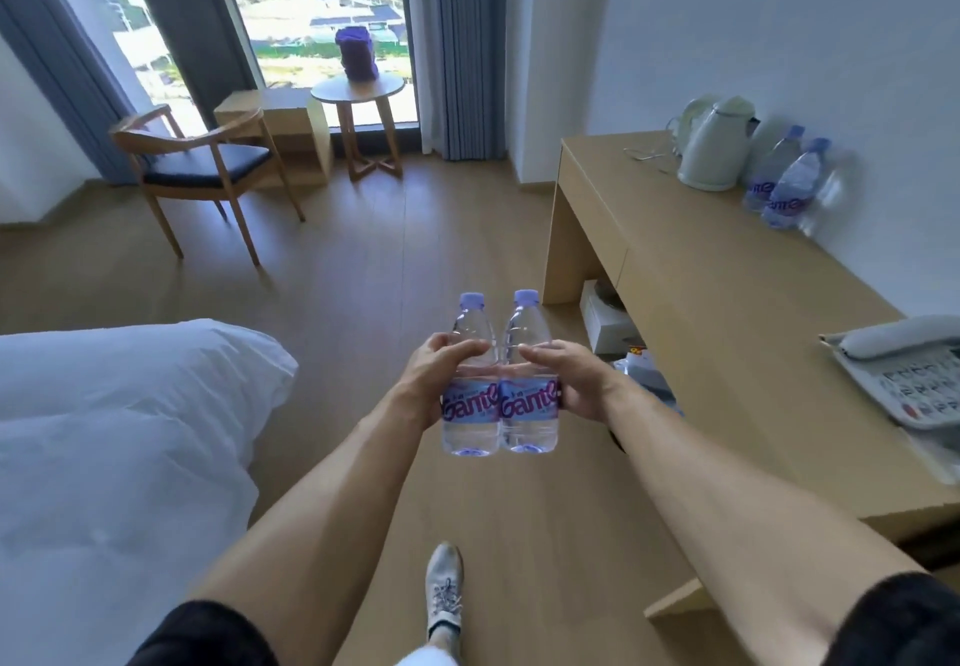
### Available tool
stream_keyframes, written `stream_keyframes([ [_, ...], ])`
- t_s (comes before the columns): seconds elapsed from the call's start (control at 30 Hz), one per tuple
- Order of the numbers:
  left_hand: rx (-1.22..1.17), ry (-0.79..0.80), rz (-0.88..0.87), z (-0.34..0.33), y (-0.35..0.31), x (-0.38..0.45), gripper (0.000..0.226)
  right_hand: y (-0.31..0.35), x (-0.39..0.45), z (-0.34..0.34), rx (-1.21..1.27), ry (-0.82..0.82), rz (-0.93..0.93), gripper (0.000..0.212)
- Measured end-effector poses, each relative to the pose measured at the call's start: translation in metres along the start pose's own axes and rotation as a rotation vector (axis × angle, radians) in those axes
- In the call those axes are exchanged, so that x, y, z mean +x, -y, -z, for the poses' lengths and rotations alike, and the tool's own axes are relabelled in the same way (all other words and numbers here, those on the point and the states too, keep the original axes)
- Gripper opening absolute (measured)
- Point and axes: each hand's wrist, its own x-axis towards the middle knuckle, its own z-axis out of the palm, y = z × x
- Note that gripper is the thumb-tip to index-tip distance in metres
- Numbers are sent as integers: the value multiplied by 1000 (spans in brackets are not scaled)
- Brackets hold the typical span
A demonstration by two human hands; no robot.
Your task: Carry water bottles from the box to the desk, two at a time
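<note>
In the head view, the person stood on the wooden floor with both arms stretched forward, carrying two water bottles upright and pressed side by side. The left hand [439,379] curled round the left bottle [470,385], thumb over its shoulder, and the right hand [574,385] wrapped the right bottle [530,379] the same way, so each hand held one bottle and the two labels touched in the middle. Both had lilac caps on.

Taking the desk [727,312] as the landmark: the carried pair hung in the air to the left of it, off its front edge and not yet over its top. On the desk's far end a pale kettle [711,151] stood, and just beside it, against the wall, two bottles already delivered [789,182] stood together. A telephone [904,379] lay on the desk's near end. Under the desk, some white boxes and plastic wrap showed; I could not tell whether that was the source box. Left of the desk, well apart, were a bed [119,431], a chair [202,166] and a small round table [358,88].

The risks, as I judged them: the grips sat high, with the bottle bottoms unsupported, so a bottle could slip down. Setting the pair near the standing ones could knock those over, or catch the kettle's cord.
</note>
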Motion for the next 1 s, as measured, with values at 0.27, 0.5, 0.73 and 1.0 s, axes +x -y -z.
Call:
stream_keyframes([
  [0.27,60,165,30,-11,-86,163,50,73,118,48,78,-180,38,46],
  [0.5,124,333,49,-54,-142,264,43,124,164,92,176,-332,85,37],
  [0.73,168,433,48,-122,-168,352,41,152,202,168,218,-468,132,45],
  [1.0,238,467,33,-218,-193,443,49,176,254,276,251,-607,138,58],
])
